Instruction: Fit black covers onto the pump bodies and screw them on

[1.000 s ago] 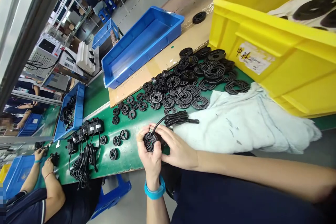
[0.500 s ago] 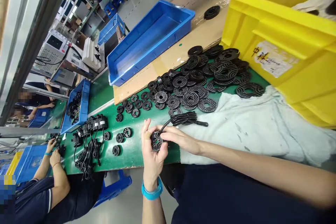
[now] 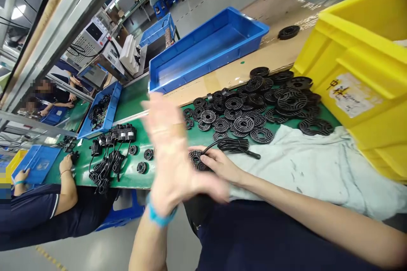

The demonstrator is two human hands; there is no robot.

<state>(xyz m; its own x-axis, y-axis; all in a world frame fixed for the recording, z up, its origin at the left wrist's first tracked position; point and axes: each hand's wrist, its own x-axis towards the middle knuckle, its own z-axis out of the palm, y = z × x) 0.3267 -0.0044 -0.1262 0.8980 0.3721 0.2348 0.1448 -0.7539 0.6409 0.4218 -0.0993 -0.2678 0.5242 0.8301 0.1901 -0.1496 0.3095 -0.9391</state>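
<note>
My left hand (image 3: 170,152) is raised above the green bench, palm out and fingers spread, blurred by motion and holding nothing. A blue band sits on its wrist. My right hand (image 3: 219,164) rests at the bench's near edge, fingers closed on a black slotted disc (image 3: 196,159) with a black cable (image 3: 233,145) running from it onto a pale cloth (image 3: 305,169). A heap of black slotted discs (image 3: 254,106) lies just beyond.
A yellow crate (image 3: 359,67) stands at the right, a blue tray (image 3: 206,48) on cardboard behind the heap. Small black discs (image 3: 141,161) and cabled parts (image 3: 111,148) lie to the left, where another person's hands (image 3: 65,163) work. A second blue bin (image 3: 101,112) holds cables.
My left hand has let go of the disc and lifted up toward the camera, fingers spread. My right hand still holds the disc on the bench. The view has shifted left.
</note>
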